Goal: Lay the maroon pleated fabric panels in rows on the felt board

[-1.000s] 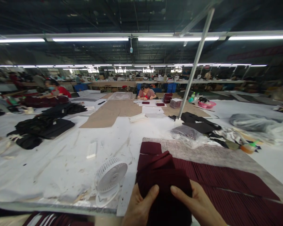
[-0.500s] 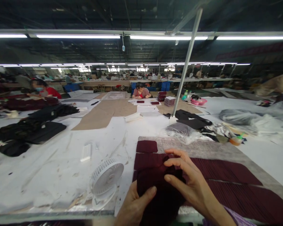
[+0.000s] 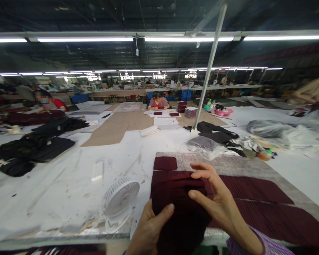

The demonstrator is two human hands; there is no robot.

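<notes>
Fabric (image 3: 179, 212), maroon, between five and six o'clock. My left hand (image 3: 152, 223) grips it, thumb on top; my right hand (image 3: 219, 200) curves over, fingers parted. White fan (image 3: 123, 198), seven o'clock.

Fan (image 3: 122, 200) left of the fabric rows (image 3: 268, 209), pole (image 3: 209, 67) standing behind them

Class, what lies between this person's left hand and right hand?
Dark maroon fabric, as the head view shows: the left hand grips one side, and the right hand curves over its upper folds.
</notes>
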